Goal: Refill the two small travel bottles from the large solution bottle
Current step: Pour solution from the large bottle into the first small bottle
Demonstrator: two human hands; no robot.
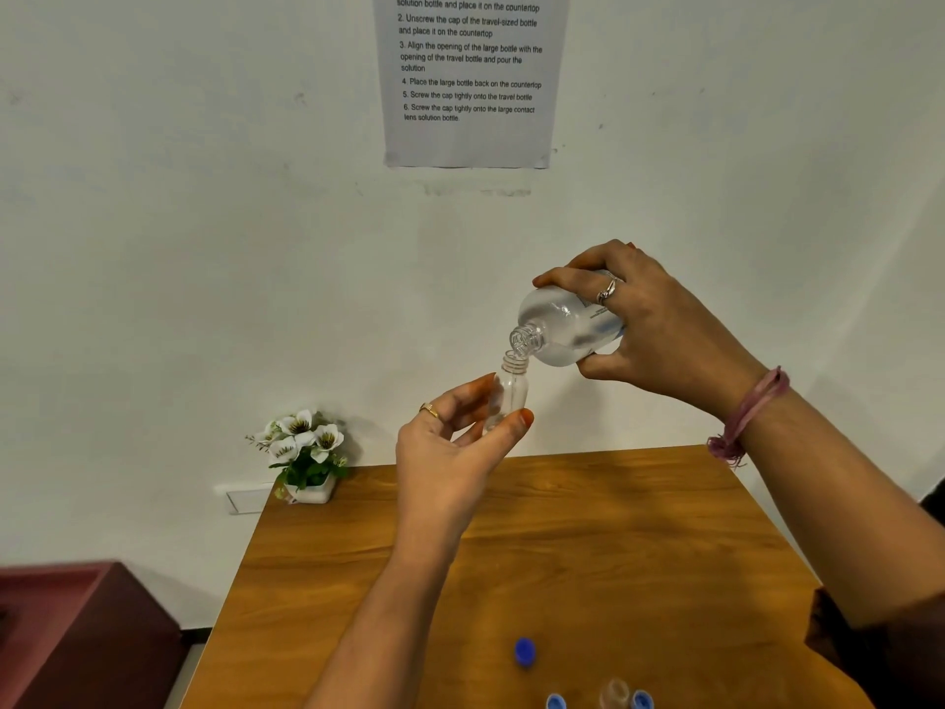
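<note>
My left hand (450, 447) pinches a small clear travel bottle (509, 394) between thumb and fingers, held upright and uncapped above the wooden table (639, 545). My right hand (649, 324) grips the large clear solution bottle (562, 324), tilted mouth-down to the left. Its open neck sits just over the small bottle's mouth. A second small bottle (615, 694) stands at the table's near edge, partly cut off by the frame. Blue caps lie near it: one (525, 651) farther in, two more, a cap (556, 701) and another cap (642, 700), at the bottom edge.
A white pot of white flowers (306, 455) stands at the table's far left corner against the wall. A printed instruction sheet (470, 74) hangs on the wall above. A dark red piece of furniture (76, 637) sits low at the left.
</note>
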